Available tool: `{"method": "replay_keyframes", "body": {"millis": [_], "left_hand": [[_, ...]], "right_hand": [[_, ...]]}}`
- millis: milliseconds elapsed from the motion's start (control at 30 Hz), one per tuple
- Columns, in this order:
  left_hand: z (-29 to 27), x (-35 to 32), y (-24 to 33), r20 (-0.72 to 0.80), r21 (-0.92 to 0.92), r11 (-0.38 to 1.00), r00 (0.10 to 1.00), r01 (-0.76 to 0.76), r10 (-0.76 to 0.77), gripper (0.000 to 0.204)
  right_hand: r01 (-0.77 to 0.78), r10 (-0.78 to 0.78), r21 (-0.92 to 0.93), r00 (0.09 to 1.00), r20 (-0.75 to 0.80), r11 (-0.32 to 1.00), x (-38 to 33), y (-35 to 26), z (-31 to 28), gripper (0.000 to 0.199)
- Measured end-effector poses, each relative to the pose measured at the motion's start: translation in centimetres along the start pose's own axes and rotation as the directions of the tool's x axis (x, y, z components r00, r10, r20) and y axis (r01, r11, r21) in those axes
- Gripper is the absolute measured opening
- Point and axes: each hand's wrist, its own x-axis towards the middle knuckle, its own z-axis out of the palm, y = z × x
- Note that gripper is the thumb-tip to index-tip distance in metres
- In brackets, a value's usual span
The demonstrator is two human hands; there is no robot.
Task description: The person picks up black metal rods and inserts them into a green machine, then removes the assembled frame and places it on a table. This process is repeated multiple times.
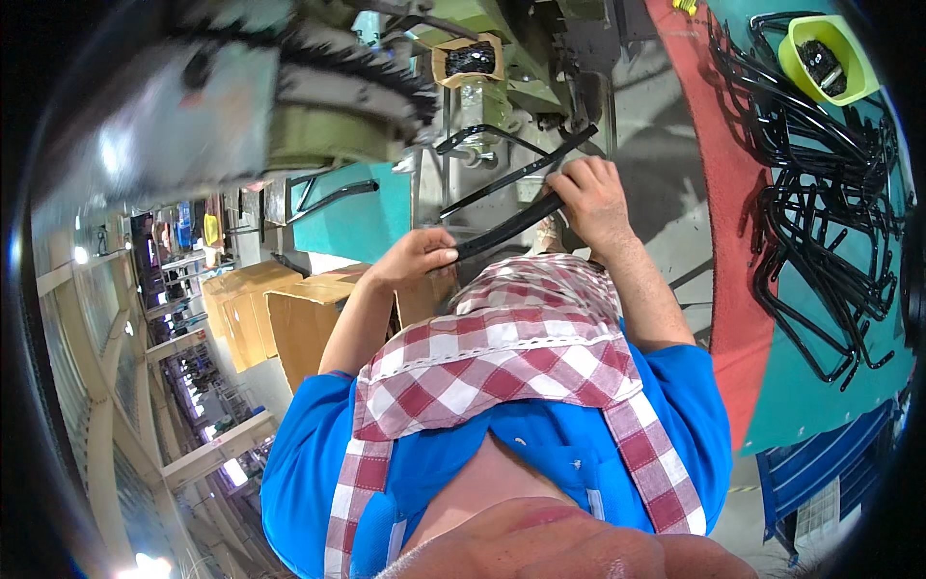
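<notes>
In front of my apron I hold a black, slightly curved bar (511,228) across my body. My left hand (420,257) is closed round its lower left end, thumb on top. Higher up, my right hand (591,201) wraps the bar's other end. Just beyond lies a thin black flat strip with small holes (521,180), running nearly parallel. Behind that strip shows a bent black tube (497,133). I cannot tell whether the strip and tube are joined to the held bar.
Large green machinery (328,135) stands at upper left. An open carton (469,63) of small black parts sits ahead. On the right, a green-and-red-topped table (738,318) carries piled bent black tube frames (820,251) and a yellow-green bin (849,87). Cardboard boxes (251,309) stand left.
</notes>
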Motion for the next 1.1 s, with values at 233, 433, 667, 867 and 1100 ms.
{"method": "replay_keyframes", "body": {"millis": [233, 433, 667, 867, 1100], "left_hand": [[-3.8, 5.9, -0.4, -0.118, 0.457, 0.85, 0.929, -0.262, 0.35, 0.022], [-6.2, 10.1, 3.7, -0.124, 0.492, 0.71, 0.767, -0.504, 0.63, 0.025], [-5.0, 11.8, 7.3, -0.155, 0.379, 0.702, 0.706, -0.603, 0.691, 0.031], [-3.0, 13.5, 7.0, -0.213, 0.326, 0.796, 0.781, -0.509, 0.587, 0.036], [-2.7, 15.3, 8.1, -0.112, 0.521, 0.634, 0.69, -0.572, 0.715, 0.043]], "right_hand": [[-0.088, 0.1, -0.05, 0.94, 0.326, 0.995, 1.3, 0.9, -2.1, 0.034], [0.039, 0.007, -0.198, 0.974, 0.225, 0.979, 5.5, 2.6, -4.8, 0.033], [-0.023, 0.136, -0.355, 0.946, 0.296, 0.934, 7.0, 6.2, -5.8, 0.039], [-0.087, 0.186, -0.296, 0.927, 0.325, 0.951, 5.8, 6.5, -7.3, 0.038], [-0.249, 0.299, -0.196, 0.906, 0.3, 0.949, 5.2, 9.6, -8.1, 0.032]]}}
